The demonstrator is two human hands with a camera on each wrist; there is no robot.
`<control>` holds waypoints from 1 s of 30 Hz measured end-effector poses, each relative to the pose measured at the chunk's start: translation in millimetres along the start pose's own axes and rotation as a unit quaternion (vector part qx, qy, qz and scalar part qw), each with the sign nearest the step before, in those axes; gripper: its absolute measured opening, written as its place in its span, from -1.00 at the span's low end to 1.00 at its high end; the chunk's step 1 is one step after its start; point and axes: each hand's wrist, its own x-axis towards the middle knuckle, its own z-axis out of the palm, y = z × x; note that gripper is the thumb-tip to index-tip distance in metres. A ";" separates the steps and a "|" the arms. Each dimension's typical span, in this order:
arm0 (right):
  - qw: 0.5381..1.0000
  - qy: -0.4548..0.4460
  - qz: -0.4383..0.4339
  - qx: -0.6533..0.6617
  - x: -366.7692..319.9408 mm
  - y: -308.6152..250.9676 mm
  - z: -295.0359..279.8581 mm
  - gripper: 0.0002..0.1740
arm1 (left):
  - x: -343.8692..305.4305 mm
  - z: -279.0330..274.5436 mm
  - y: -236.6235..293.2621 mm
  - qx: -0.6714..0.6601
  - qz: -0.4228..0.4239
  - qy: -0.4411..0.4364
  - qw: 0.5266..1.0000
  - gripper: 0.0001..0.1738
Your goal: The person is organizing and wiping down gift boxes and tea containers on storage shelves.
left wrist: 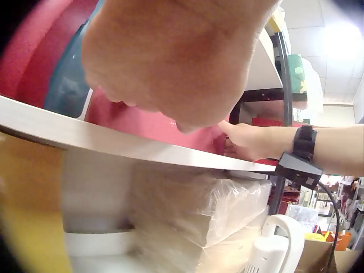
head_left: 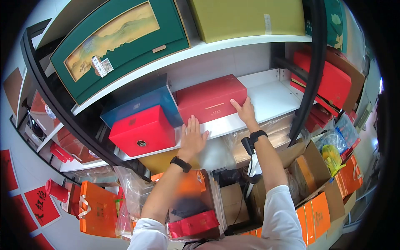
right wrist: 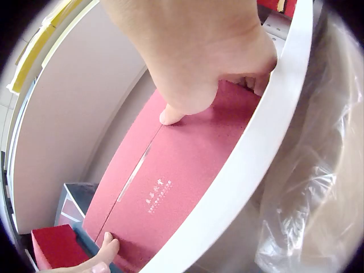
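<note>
A dark red box (head_left: 212, 98) with small pale lettering lies on the white middle shelf (head_left: 266, 98). My left hand (head_left: 193, 139) touches its front at the lower left corner, fingers straight and pointing up. At the box's right end is my right hand (head_left: 246, 111), thumb on the front face and fingers along the side. In the right wrist view the right thumb presses the red box (right wrist: 170, 187) near its seam; the other fingers are partly hidden. A bright red box (head_left: 143, 131) and a blue box (head_left: 141, 100) stand to the left.
Above, a green box (head_left: 121, 46) and an olive box (head_left: 250, 21) fill the upper shelf. Black shelf posts (head_left: 314, 66) rise at both sides. Plastic-wrapped boxes (head_left: 266, 137) lie below. Open cartons and orange boxes (head_left: 314, 216) crowd the floor. A cable hangs from the right wrist.
</note>
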 end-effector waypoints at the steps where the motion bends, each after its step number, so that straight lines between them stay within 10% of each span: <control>1: 1.000 0.014 -0.006 -0.023 0.6 0.7 3.0 -0.15 | 0.7 1.1 -0.7 0.004 0.005 0.008 1.000 -0.12; 13: 0.998 0.022 -0.031 -0.057 -15.4 -8.6 -8.3 -0.22 | 0.7 12.3 -8.4 0.064 0.028 0.055 0.996 -0.13; 19: 0.998 0.017 -0.020 -0.059 -19.5 -17.8 -13.8 -0.21 | -3.0 4.6 11.7 -0.004 -0.030 -0.060 0.998 -0.15; 27: 0.996 0.023 -0.032 -0.080 -12.8 2.0 -4.4 -0.14 | -22.7 -47.1 13.3 -0.225 0.035 -0.038 0.973 -0.63; 30: 0.968 0.174 -0.168 -0.071 -12.7 30.5 12.1 -0.30 | -48.3 -94.0 14.5 -0.258 0.025 -0.030 0.965 -0.65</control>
